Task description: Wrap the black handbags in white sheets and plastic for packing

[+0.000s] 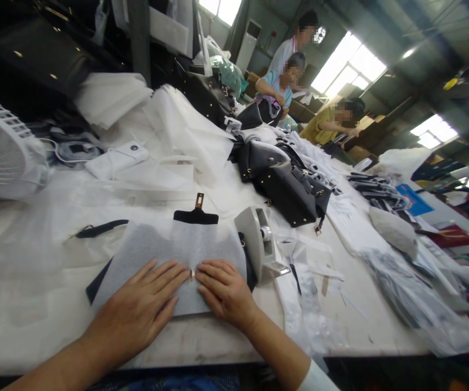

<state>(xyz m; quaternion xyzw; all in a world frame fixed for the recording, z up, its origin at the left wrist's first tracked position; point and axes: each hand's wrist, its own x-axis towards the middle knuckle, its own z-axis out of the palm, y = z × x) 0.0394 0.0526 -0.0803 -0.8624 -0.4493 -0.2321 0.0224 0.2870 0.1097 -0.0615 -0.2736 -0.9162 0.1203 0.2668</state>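
Observation:
A dark handbag lies flat in front of me, mostly covered by a sheet of thin white wrapping paper. My left hand rests on the paper, palm down with fingers stretched out. From the other side my right hand presses flat on it, fingers extended. Between the fingertips a small metal clasp pokes through the paper. Past the far edge of the sheet sticks out a black flap tab with a gold buckle plate. Dark bag corners show at both sides of the paper.
A grey tape dispenser stands right of the wrapped bag. Behind it lie finished black handbags. A white fan is at the left, near stacked paper sheets. Plastic bags cover the right side. Other people work farther back.

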